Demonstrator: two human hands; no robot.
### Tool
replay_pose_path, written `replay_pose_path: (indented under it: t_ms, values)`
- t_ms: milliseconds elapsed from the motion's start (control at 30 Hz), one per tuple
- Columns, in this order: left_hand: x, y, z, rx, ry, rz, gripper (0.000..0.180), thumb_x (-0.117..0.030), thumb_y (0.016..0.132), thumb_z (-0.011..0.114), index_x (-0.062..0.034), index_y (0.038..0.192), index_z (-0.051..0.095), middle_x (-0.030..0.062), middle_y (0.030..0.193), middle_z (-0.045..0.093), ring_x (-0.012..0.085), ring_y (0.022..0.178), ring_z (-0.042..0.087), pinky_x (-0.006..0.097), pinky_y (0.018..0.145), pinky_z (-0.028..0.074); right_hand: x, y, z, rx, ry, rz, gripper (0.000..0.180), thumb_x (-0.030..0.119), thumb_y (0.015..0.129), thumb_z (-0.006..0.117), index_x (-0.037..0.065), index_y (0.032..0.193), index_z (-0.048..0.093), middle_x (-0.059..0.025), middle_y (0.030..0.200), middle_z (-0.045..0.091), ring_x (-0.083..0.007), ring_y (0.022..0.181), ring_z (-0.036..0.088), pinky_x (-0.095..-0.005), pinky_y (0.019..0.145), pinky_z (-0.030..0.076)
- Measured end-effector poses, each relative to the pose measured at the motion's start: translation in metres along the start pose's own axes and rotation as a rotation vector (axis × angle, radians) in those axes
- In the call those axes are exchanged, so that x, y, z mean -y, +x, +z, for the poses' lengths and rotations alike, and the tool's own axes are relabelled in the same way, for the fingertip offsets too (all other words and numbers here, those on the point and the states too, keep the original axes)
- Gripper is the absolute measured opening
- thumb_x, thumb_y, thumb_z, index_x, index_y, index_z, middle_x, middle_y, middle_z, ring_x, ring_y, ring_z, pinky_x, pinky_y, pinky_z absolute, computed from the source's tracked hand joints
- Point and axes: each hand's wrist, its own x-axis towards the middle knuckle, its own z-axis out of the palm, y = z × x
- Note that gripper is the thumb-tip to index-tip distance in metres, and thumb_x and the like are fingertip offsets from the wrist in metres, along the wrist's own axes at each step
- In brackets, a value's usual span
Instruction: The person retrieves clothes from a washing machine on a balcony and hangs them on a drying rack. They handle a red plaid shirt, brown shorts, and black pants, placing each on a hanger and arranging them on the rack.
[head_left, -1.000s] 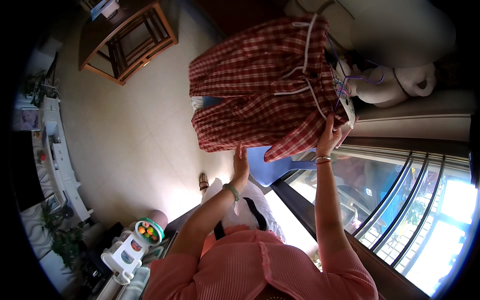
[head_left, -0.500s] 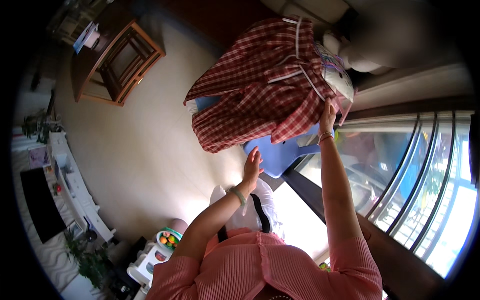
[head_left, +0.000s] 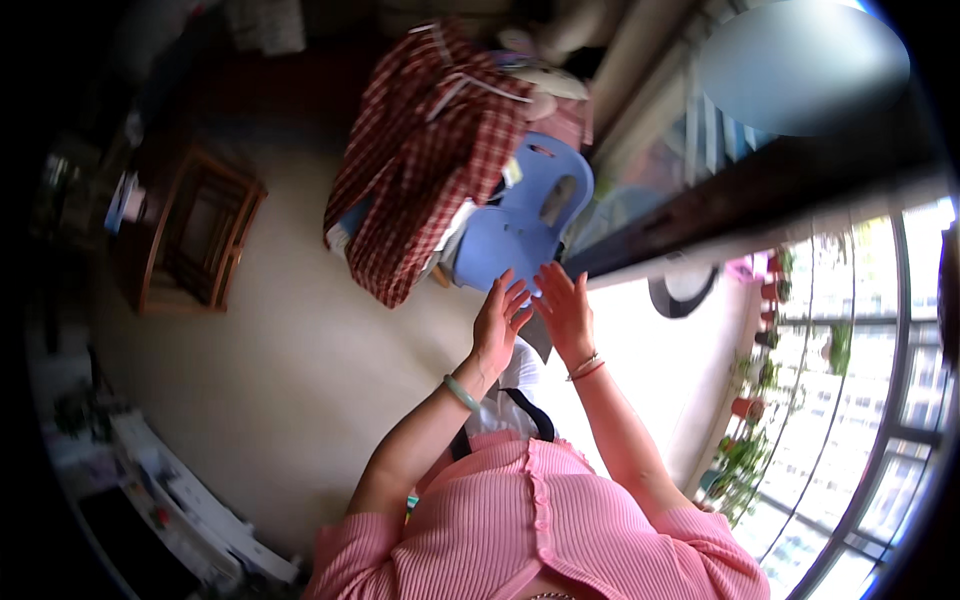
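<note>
Red plaid shirt (head_left: 425,150) is draped over the back of the blue plastic chair (head_left: 520,225), off to my upper left, with a wooden side table (head_left: 195,235) further left on the floor. My left hand (head_left: 497,325) and right hand (head_left: 566,310) are both empty, fingers spread, just beside each other and near the chair seat.

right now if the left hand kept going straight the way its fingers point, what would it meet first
Most likely the seat of the blue plastic chair, just beyond the left hand. The red checked garment hangs further left, off that line. Depth is hard to judge here.
</note>
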Motion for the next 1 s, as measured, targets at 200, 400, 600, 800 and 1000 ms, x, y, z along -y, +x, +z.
replay_pose_path:
  t_ms: [200,400,600,800,1000]
  values:
    - [0.083,-0.034,0.044,0.071,0.181,-0.279,0.042,-0.036,0.099,0.048,-0.0114,0.133,0.049,0.0057,0.125,0.055,0.0156,0.114,0.052,0.036,0.098,0.042,0.022,-0.098,-0.075,-0.176,0.177,-0.136,0.062,0.047,0.101,0.035,0.000,0.141,0.039,-0.0130,0.143,0.045,-0.0263,0.130,0.045,-0.0376,0.105,0.038]
    - [0.172,-0.018,0.117,0.214,0.341,-0.490,0.024,-0.025,0.101,0.046,-0.0111,0.118,0.056,0.0004,0.099,0.064,0.0112,0.092,0.061,0.030,0.082,0.050,0.064,-0.150,-0.170,-0.312,0.391,-0.331,0.049,0.034,0.103,0.035,0.001,0.139,0.041,-0.0154,0.142,0.046,-0.0277,0.127,0.047,-0.0383,0.105,0.039]
    - [0.321,0.012,0.208,0.247,0.476,-0.672,0.020,-0.024,0.099,0.049,-0.0129,0.112,0.059,-0.0024,0.092,0.063,0.0103,0.085,0.061,0.028,0.078,0.050,0.124,-0.199,-0.305,-0.472,0.614,-0.435,0.044,0.027,0.103,0.037,-0.001,0.136,0.043,-0.0181,0.138,0.049,-0.0276,0.124,0.050,-0.0379,0.103,0.042]
    - [0.445,0.035,0.305,0.260,0.564,-0.773,0.021,-0.024,0.099,0.051,-0.0117,0.115,0.057,-0.0007,0.095,0.062,0.0113,0.088,0.059,0.028,0.081,0.049,0.203,-0.234,-0.428,-0.590,0.631,-0.453,0.041,0.021,0.101,0.040,-0.004,0.133,0.045,-0.0195,0.131,0.054,-0.0271,0.119,0.054,-0.0378,0.100,0.045]
    - [0.499,0.114,0.373,0.211,0.590,-0.763,0.027,-0.024,0.098,0.053,-0.0092,0.121,0.055,0.0045,0.105,0.063,0.0154,0.096,0.061,0.031,0.084,0.051,0.269,-0.217,-0.506,-0.662,0.633,-0.377,0.037,0.022,0.100,0.044,-0.004,0.127,0.050,-0.0179,0.123,0.059,-0.0265,0.111,0.059,-0.0385,0.096,0.047]
